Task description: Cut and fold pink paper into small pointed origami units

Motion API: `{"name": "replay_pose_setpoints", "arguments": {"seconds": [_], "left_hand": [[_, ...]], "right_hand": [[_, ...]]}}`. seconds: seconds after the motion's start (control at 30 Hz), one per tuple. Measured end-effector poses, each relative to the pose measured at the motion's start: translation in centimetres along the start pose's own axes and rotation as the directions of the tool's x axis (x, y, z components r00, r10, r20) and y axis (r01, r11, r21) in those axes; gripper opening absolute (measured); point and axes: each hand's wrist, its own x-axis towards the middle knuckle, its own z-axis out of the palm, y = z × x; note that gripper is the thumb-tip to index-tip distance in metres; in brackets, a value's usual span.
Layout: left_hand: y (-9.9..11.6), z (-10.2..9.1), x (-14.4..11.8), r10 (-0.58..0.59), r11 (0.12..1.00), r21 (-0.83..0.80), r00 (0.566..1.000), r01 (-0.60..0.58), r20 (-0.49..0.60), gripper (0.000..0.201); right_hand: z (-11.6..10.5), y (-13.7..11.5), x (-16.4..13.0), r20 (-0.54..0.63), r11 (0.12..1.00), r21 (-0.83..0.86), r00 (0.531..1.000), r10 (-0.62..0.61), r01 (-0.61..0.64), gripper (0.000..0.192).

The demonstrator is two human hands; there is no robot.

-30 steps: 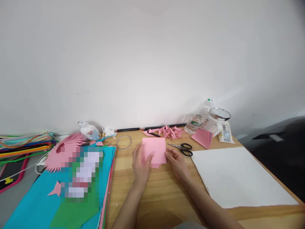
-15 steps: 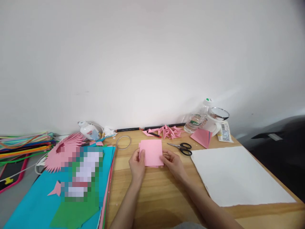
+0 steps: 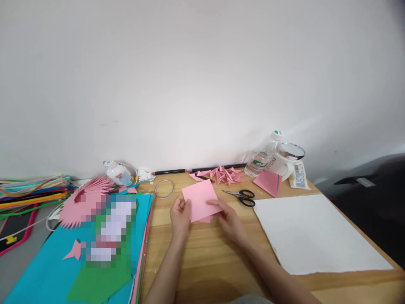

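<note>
A square of pink paper [image 3: 201, 200] is held up between both hands over the wooden table, tilted a little. Pinching its lower left side is my left hand [image 3: 181, 215], thumb on the front. My right hand [image 3: 228, 218] grips the lower right corner, with a finger lying across the front face. Another pink edge peeks out below the square, on or near the tabletop; how many pieces there are I cannot tell. Black-handled scissors [image 3: 245, 197] lie just right of the paper. Behind it sits a pile of folded pink paper pieces [image 3: 226, 175].
A white sheet [image 3: 319, 234] covers the table's right part. At the back right stand a water bottle [image 3: 255, 164] and a white mug [image 3: 284, 165]. On the left are blue paper [image 3: 41, 270], a pink folded ring [image 3: 71, 209] and a white bottle [image 3: 118, 173]. A thin hoop [image 3: 164, 181] lies behind my left hand.
The pink paper has turned counter-clockwise, from nearly straight to tilted. My right hand's fingers have shifted onto its front face; my left hand has barely moved.
</note>
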Motion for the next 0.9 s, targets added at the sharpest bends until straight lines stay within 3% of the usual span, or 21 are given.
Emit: {"name": "replay_pose_setpoints", "arguments": {"seconds": [0.23, 0.37, 0.5, 0.63, 0.77, 0.9], "left_hand": [[1.3, 0.6, -0.3, -0.092, 0.984, -0.133, 0.98, 0.117, 0.179, 0.05], [1.8, 0.4, -0.4, -0.041, 0.953, -0.267, 0.934, 0.143, 0.355, 0.083], [1.7, 0.3, -0.7, -0.02, 0.96, -0.238, 0.882, 0.149, 0.471, 0.108], [1.6, 0.3, -0.9, -0.078, 0.971, -0.162, 0.873, 0.176, 0.482, 0.101], [1.3, 0.1, -0.8, -0.122, 0.971, -0.13, 0.886, 0.2, 0.447, 0.078], [0.8, 0.1, -0.6, -0.146, 0.979, -0.067, 0.895, 0.192, 0.421, 0.06]], "right_hand": [[-0.3, -0.1, 0.3, -0.101, 0.995, 0.042, 0.991, 0.092, -0.088, 0.019], [-0.3, -0.3, 0.3, -0.123, 0.997, 0.052, 0.991, 0.057, -0.051, 0.013], [-0.4, -0.5, 0.3, -0.129, 0.999, 0.044, 0.992, 0.005, 0.0, 0.013], [-0.6, -0.9, 0.3, -0.164, 0.999, -0.039, 0.986, -0.038, 0.032, 0.016], [-0.4, -1.1, 0.3, -0.198, 0.999, -0.031, 0.98, -0.013, 0.007, 0.021], [-0.2, -0.9, 0.2, -0.238, 0.985, 0.158, 0.966, 0.102, -0.066, 0.054]]}}
